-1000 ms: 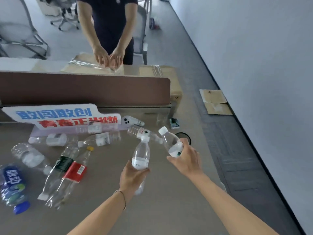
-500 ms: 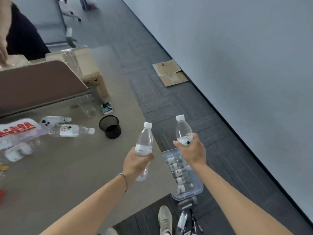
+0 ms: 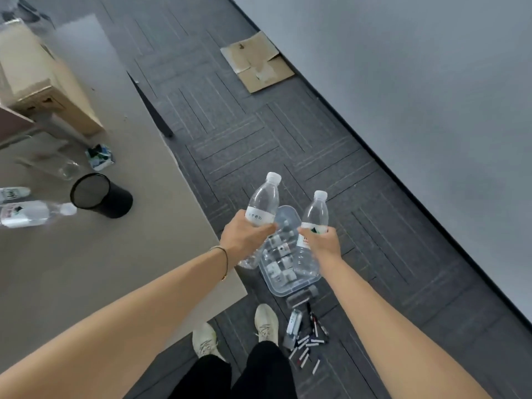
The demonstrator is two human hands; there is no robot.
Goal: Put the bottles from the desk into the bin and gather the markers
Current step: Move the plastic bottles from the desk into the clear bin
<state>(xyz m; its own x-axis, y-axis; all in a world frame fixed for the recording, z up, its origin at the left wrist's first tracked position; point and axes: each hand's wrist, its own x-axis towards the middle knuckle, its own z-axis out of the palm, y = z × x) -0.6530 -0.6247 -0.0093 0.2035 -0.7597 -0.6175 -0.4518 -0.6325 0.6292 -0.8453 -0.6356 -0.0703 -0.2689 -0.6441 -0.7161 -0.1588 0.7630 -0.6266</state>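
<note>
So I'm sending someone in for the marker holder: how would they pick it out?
Start at the grey desk on the left and follow its edge beside the carpet. The black mesh cup lies tipped on its side there, open mouth up-left; unlike the clear bottle lying next to it, it is dark and opaque.

We hold a bottle (image 3: pixel 262 203) in our left hand (image 3: pixel 243 236) and another bottle (image 3: pixel 314 218) in our right hand (image 3: pixel 324 243), both above the clear bin (image 3: pixel 290 286) on the carpet. Markers (image 3: pixel 308 339) lie scattered beside our shoes; a black cup (image 3: pixel 100 194) lies on the desk (image 3: pixel 86 269).
</note>
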